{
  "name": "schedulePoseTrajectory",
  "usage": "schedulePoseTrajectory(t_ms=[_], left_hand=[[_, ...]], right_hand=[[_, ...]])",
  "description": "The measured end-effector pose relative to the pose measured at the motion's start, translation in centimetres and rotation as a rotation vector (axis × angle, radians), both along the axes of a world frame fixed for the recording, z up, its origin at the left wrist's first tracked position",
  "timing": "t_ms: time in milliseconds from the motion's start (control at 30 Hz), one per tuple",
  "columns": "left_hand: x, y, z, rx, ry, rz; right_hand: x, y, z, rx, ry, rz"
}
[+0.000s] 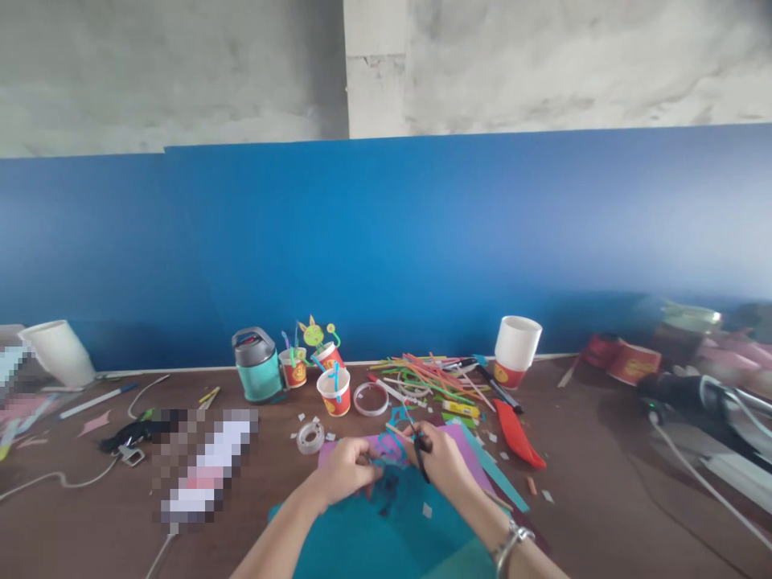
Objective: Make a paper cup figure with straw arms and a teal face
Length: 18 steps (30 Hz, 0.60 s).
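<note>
My right hand (445, 460) is closed round the black handles of a pair of scissors (420, 455), whose blades point away from me. Facing it, my left hand (348, 473) pinches at a cut piece of blue paper (393, 444); its exact outline is blurred. Both hands are low over a teal sheet (343, 535) and a purple sheet (467, 450). Small dark marks show on the teal sheet between the hands. Just beyond the fingers lies another blue paper scrap (398, 416). To the left of the purple sheet sits a roll of clear tape (310, 437).
Behind are decorated paper cups (334, 392), a teal lidded container (258, 374), a tape ring (371, 400) and a pile of coloured strips (434, 374). White stacked cups (517, 346) and a red balloon (517, 434) stand or lie right. Cables (693, 474) cross both sides.
</note>
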<state>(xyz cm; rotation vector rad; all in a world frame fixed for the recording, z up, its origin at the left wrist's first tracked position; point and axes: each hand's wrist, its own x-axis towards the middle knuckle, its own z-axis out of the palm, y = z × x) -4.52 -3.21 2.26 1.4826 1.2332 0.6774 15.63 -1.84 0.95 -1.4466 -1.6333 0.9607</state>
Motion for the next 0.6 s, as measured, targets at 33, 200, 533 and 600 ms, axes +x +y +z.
schedulePoseTrajectory(t_ms=[33,200,533,600], left_hand=[[-0.2,-0.2,0.3,-0.001,0.043,-0.032],[-0.9,-0.6,1.5,0.134,0.190,0.038],[0.7,-0.2,-0.4,0.415,0.237,0.206],[0.5,0.3,-0.7,0.415,0.209,0.276]], right_hand=[[0.1,-0.1,0.1,0.039,-0.076,-0.008],[0.3,-0.5,0.0,0.151,-0.371,-0.075],[0.6,-0.2,-1.0,0.231,-0.420,-0.182],[0.7,-0.2,-0.6,0.217,-0.414,-0.174]])
